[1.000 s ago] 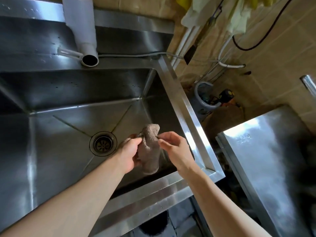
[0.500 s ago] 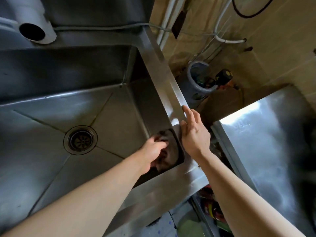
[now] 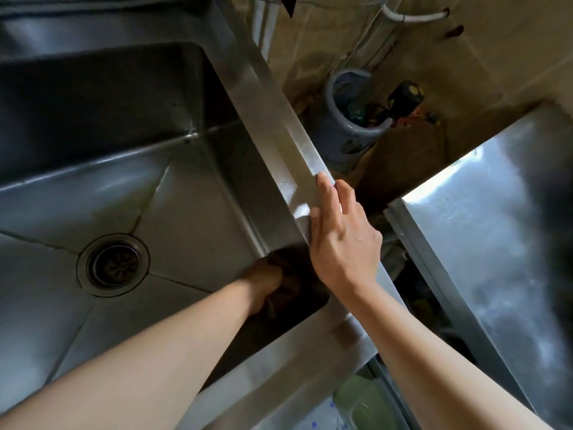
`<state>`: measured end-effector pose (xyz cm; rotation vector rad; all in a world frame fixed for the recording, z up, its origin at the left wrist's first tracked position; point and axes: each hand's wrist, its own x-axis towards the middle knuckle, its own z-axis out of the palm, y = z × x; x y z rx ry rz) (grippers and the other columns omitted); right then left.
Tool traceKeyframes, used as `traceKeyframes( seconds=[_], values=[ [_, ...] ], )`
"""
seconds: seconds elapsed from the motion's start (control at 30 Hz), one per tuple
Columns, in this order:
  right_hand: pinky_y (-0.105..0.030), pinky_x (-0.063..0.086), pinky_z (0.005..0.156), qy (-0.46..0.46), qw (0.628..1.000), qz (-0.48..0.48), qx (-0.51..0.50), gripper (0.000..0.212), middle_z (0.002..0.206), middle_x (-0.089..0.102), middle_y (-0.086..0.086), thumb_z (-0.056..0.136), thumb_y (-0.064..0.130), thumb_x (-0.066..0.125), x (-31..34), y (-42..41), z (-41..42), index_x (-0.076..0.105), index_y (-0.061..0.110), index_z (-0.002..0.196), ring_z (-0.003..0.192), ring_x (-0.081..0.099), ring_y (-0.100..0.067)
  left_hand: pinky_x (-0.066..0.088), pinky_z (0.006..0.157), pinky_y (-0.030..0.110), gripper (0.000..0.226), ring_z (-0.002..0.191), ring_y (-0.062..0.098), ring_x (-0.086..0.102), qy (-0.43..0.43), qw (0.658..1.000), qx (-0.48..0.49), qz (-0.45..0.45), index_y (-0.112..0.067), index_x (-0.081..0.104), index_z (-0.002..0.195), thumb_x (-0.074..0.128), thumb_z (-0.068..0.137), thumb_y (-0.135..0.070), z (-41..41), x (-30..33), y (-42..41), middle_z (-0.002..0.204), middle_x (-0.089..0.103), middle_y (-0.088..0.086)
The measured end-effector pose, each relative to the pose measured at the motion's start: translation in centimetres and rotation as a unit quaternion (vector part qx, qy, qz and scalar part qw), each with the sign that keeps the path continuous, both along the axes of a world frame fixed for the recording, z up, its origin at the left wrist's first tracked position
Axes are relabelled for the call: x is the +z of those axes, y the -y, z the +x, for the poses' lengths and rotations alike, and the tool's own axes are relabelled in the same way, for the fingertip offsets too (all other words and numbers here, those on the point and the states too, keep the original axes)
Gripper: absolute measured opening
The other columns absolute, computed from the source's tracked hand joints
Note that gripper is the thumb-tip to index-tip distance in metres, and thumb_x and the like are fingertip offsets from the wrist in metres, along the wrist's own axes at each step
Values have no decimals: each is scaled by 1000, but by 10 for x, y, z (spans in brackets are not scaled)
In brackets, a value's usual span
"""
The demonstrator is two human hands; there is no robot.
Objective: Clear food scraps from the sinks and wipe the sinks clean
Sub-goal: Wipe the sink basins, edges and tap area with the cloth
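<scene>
A deep stainless steel sink [image 3: 186, 193] fills the left of the view, with a round drain strainer [image 3: 113, 264] in its floor. My left hand [image 3: 263, 283] is down in the shadowed near right corner of the basin and grips a brownish cloth [image 3: 286, 276] against the sink wall. The cloth is mostly hidden in the dark. My right hand [image 3: 342, 240] rests on the sink's right rim [image 3: 288, 135] with its fingers straight. No food scraps show on the sink floor.
A second steel surface [image 3: 496, 243] stands at the right, across a narrow gap. In the gap by the tiled wall sits a grey bucket [image 3: 350, 119] with tools and cables. Pipes and a white hose [image 3: 415, 17] run along the wall. Something green [image 3: 366, 405] lies below the sink.
Both hands held the cloth above the basin a second ago. My left hand has since carried it down into the near right corner, and my right hand has let go and moved onto the rim.
</scene>
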<state>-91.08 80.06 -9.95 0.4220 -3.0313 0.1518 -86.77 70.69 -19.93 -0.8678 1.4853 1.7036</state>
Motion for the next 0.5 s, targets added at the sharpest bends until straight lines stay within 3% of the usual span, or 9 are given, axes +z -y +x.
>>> traceKeyframes(
  seconds=[0.1,0.2,0.3,0.4,0.5],
  values=[
    [-27,32,59,-15,1000,4,-6,52,128,49,-3,93,38,27,-2,0,1,36,22,142,89,57,-25,51,80,30,33,107,33,61,-14,1000,-14,3,-1,56,125,43,95,2,1,-22,-2,126,58,22],
    [-26,32,59,-20,1000,2,-7,52,125,51,-4,94,39,27,-3,2,0,40,20,140,87,58,-25,43,94,30,24,108,24,58,-32,999,21,-6,-16,63,106,48,95,-1,-2,-38,-4,118,62,11],
    [-26,32,59,-29,1000,4,-7,51,125,51,-4,94,40,27,-4,2,-1,40,21,139,88,58,-24,41,81,22,15,92,13,60,-52,994,-42,-81,-23,63,105,53,95,-20,-2,-45,-2,102,61,-3],
    [-26,32,59,-23,1000,1,-8,50,124,51,-4,94,39,28,-3,1,0,40,21,139,87,58,-25,49,58,22,22,70,13,64,-56,998,-7,2,-12,67,105,53,90,-4,2,-33,1,90,69,5],
    [-27,33,60,-4,1000,15,-9,49,127,51,-5,95,36,30,-1,0,0,39,21,141,92,58,-25,38,41,19,29,48,17,54,-51,995,63,64,-7,65,98,42,88,7,2,-1,9,64,59,9]
  ],
)
